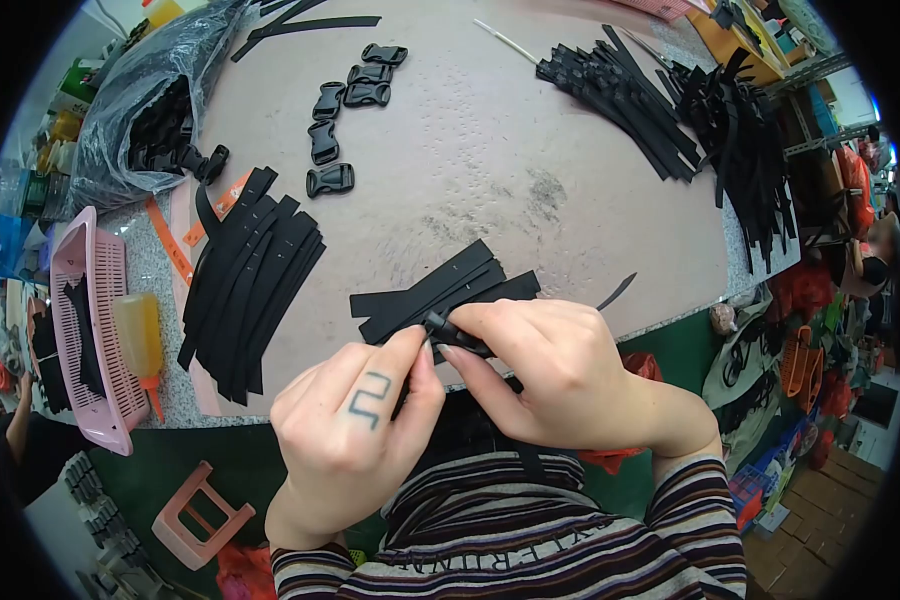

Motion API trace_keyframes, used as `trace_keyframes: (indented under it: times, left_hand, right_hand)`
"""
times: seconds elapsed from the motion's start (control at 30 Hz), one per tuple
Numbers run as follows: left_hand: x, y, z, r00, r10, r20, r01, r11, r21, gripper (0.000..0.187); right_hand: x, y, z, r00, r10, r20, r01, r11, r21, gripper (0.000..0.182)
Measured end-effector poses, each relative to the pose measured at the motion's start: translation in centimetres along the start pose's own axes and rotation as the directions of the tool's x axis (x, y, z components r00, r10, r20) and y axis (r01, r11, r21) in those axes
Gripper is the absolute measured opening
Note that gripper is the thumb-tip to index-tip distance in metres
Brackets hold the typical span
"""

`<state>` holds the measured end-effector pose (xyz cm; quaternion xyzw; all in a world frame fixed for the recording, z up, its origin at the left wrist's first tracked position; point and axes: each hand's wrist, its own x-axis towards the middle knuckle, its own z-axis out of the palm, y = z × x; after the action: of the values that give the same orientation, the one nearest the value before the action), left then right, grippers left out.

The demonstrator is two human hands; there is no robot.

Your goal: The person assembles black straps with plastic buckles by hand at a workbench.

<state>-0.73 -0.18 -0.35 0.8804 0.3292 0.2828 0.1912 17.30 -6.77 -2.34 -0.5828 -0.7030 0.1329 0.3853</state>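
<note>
My left hand [355,415] and my right hand [550,365] meet at the table's near edge, fingertips almost touching. Both are closed in a pinch around a small black plastic buckle [438,322], which my fingers mostly cover. Whether a strap runs through it is hidden. Just beyond my fingertips lies a loose, crossed pile of flat black straps [450,280]. A thin, curved black strap end [618,291] sticks out past my right hand. Farther up the table, several black side-release buckles [324,142] lie in an uneven line.
A fanned stack of black straps [250,285] lies at left, near a pink basket [120,350] and a yellow bottle [138,335]. A clear plastic bag [120,110] holds black buckles. More strap bundles [620,105] lie at the far right. A pink stool [198,515] stands below.
</note>
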Motion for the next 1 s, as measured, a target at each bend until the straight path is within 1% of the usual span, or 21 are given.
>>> trace_keyframes:
  times: [0.03,0.13,0.23,0.33,0.43,0.53,0.63,0.73,0.8,0.83,0.87,0.93,0.97,1.0]
  left_hand:
    - [0.0,0.0,0.1,1.000,0.005,0.003,-0.005,1.000,-0.001,0.026]
    - [0.4,0.2,-0.6,0.994,-0.091,0.062,0.092,0.996,-0.017,0.029]
    - [0.2,-0.3,-1.1,0.983,-0.128,0.135,0.141,0.985,-0.097,0.031]
    - [0.4,-0.7,-0.7,0.983,-0.109,0.149,0.135,0.975,-0.178,0.031]
    - [0.7,-0.6,-0.3,0.985,-0.126,0.115,0.149,0.963,-0.224,0.027]
    - [0.8,-0.7,-0.3,0.988,-0.095,0.126,0.118,0.975,-0.189,0.027]
    - [0.8,-0.6,-0.4,0.988,-0.105,0.115,0.127,0.971,-0.202,0.026]
    - [0.8,-1.1,-0.7,0.990,-0.097,0.101,0.118,0.966,-0.231,0.026]
    - [0.8,-1.1,-0.8,0.990,-0.084,0.115,0.106,0.974,-0.198,0.027]
    - [0.8,-1.1,-1.0,0.989,-0.077,0.123,0.099,0.978,-0.182,0.028]
    - [0.9,-1.0,-1.4,0.986,-0.066,0.154,0.085,0.988,-0.126,0.029]
    - [1.2,-0.9,-2.4,0.976,-0.045,0.213,0.050,0.999,-0.015,0.030]
    - [1.2,-1.1,-2.5,0.992,0.088,0.088,-0.097,0.990,0.105,0.032]
    - [1.3,-1.5,-2.5,0.972,0.234,-0.019,-0.223,0.945,0.240,0.034]
  right_hand:
    - [0.0,0.0,0.0,1.000,-0.005,-0.002,0.005,1.000,-0.009,0.016]
    - [0.1,0.4,-0.3,0.998,0.068,0.008,-0.068,0.998,0.011,0.016]
    - [0.0,0.4,-0.7,0.995,0.079,0.053,-0.080,0.997,0.011,0.016]
    - [0.3,0.2,-0.4,0.999,0.012,0.046,-0.013,1.000,0.013,0.017]
    - [0.4,0.2,-0.3,1.000,-0.022,0.017,0.021,1.000,0.017,0.018]
    - [0.3,0.0,-0.3,0.999,-0.013,0.042,0.012,1.000,0.027,0.019]
    - [0.3,0.0,-0.6,0.998,-0.007,0.069,0.004,0.999,0.039,0.019]
    - [0.4,0.0,-0.6,0.996,0.025,0.081,-0.034,0.993,0.112,0.022]
    - [0.8,-0.6,-0.6,0.995,0.079,0.060,-0.089,0.978,0.187,0.026]
    - [0.9,-0.6,-0.6,0.992,0.095,0.078,-0.110,0.969,0.219,0.028]
    - [1.0,-0.5,-0.7,0.989,0.111,0.096,-0.132,0.959,0.251,0.029]
    - [0.9,0.4,-1.1,0.976,0.112,0.185,-0.165,0.940,0.299,0.029]
    - [0.9,0.5,-1.3,0.960,0.181,0.216,-0.252,0.894,0.370,0.027]
    - [1.0,0.6,-1.5,0.936,0.245,0.252,-0.336,0.835,0.436,0.026]
